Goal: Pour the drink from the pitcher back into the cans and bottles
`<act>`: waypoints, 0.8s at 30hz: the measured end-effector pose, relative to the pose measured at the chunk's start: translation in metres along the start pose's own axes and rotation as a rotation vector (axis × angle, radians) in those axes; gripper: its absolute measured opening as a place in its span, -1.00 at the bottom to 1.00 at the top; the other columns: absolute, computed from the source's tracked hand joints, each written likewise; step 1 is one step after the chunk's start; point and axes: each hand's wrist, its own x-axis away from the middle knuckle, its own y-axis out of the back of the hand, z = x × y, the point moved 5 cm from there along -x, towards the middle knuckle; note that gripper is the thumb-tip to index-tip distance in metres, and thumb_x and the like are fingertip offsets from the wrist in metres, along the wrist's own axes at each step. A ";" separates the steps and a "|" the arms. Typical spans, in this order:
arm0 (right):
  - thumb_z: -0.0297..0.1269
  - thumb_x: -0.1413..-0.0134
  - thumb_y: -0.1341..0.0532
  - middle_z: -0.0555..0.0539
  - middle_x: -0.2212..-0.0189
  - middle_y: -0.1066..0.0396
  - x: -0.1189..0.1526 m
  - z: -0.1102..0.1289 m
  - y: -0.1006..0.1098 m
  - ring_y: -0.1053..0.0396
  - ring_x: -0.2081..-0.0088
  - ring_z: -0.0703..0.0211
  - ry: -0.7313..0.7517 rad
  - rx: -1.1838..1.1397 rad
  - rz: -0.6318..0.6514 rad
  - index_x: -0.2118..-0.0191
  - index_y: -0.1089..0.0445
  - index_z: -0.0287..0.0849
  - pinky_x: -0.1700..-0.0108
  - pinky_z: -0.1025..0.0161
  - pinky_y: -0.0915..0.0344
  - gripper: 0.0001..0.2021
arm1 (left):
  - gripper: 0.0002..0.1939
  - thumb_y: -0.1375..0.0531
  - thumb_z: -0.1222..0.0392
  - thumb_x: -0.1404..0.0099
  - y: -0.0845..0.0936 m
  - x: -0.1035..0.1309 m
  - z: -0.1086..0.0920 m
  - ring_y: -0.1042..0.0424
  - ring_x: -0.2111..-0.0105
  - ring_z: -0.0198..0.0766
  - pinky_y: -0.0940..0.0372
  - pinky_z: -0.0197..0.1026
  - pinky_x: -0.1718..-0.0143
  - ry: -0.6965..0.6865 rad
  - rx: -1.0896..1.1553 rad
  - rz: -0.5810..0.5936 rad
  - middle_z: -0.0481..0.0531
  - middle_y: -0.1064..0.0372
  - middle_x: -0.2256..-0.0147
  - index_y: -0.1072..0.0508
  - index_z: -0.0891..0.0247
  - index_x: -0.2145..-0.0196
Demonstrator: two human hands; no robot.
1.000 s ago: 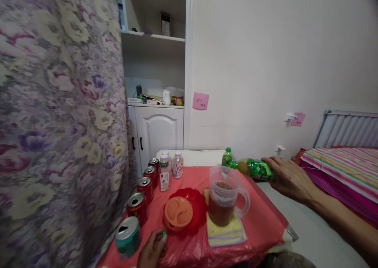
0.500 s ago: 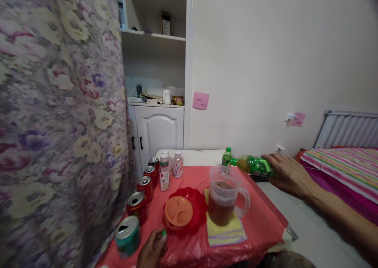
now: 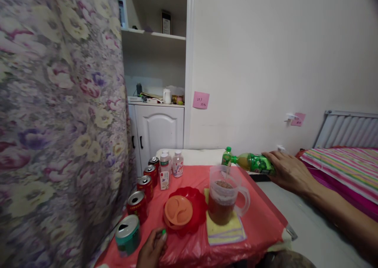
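Note:
My right hand [image 3: 285,171] is wrapped round the base of a green drink bottle [image 3: 256,164], which lies almost level with its mouth to the left. From the mouth, liquid runs down into a clear plastic pitcher [image 3: 223,205] holding brown, foam-topped drink. The pitcher stands on a folded yellow cloth [image 3: 226,235], its handle to the right. At the table's front edge my left hand [image 3: 152,247] pinches a small green bottle cap [image 3: 163,231]. Just beyond it, an orange divided dish [image 3: 178,210] sits on a red scalloped plate [image 3: 198,205].
Along the left edge stand a teal can [image 3: 128,236] and several red cans [image 3: 138,205]. Clear bottles [image 3: 177,165] and a small carton [image 3: 164,180] are behind. Another green-capped bottle [image 3: 227,156] stands beyond the pitcher. A floral curtain [image 3: 65,122] hangs at left.
The liquid and foam in the pitcher look slightly higher. The bottle stays tilted in my right hand, lowered a touch at its base; my left hand is almost still.

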 end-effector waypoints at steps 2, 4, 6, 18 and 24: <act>-0.36 -0.08 -0.17 -0.19 0.06 -0.47 -0.001 0.000 0.001 -0.43 0.12 -0.08 -0.004 0.004 0.006 -0.13 -0.27 -0.19 0.13 0.09 -0.26 -0.55 | -0.48 -0.42 -0.21 0.21 0.000 0.000 -0.001 -0.39 0.54 -0.22 -0.32 -0.23 0.48 -0.003 -0.016 -0.003 -0.12 -0.42 0.54 -0.50 0.20 0.37; -0.36 -0.07 -0.18 -0.19 0.06 -0.48 -0.001 0.000 0.002 -0.44 0.12 -0.09 -0.016 0.009 0.015 -0.12 -0.28 -0.18 0.14 0.09 -0.26 -0.55 | -0.46 -0.41 -0.23 0.20 0.000 0.000 -0.001 -0.39 0.53 -0.21 -0.32 -0.22 0.47 -0.002 -0.033 -0.003 -0.11 -0.42 0.54 -0.50 0.20 0.35; -0.37 -0.07 -0.18 -0.19 0.05 -0.48 -0.002 0.001 0.003 -0.44 0.12 -0.09 -0.025 0.010 0.023 -0.11 -0.29 -0.17 0.14 0.10 -0.26 -0.55 | -0.45 -0.40 -0.24 0.20 0.000 -0.001 0.000 -0.39 0.53 -0.21 -0.32 -0.22 0.47 -0.003 -0.037 -0.002 -0.11 -0.42 0.54 -0.50 0.20 0.34; -0.36 -0.05 -0.18 -0.17 0.06 -0.47 -0.003 0.001 0.007 -0.44 0.10 -0.08 -0.010 0.034 0.014 -0.12 -0.26 -0.15 0.14 0.11 -0.27 -0.54 | -0.44 -0.40 -0.26 0.19 0.000 -0.002 0.002 -0.38 0.54 -0.22 -0.29 -0.22 0.48 -0.018 -0.023 0.014 -0.12 -0.43 0.57 -0.50 0.21 0.35; -0.30 -0.08 -0.19 -0.16 0.05 -0.47 -0.002 -0.003 0.006 -0.44 0.10 -0.09 -0.012 0.041 0.015 -0.13 -0.27 -0.13 0.15 0.10 -0.27 -0.55 | -0.45 -0.41 -0.24 0.20 0.001 -0.001 0.001 -0.37 0.55 -0.22 -0.29 -0.22 0.49 -0.016 -0.032 0.009 -0.13 -0.43 0.58 -0.50 0.22 0.35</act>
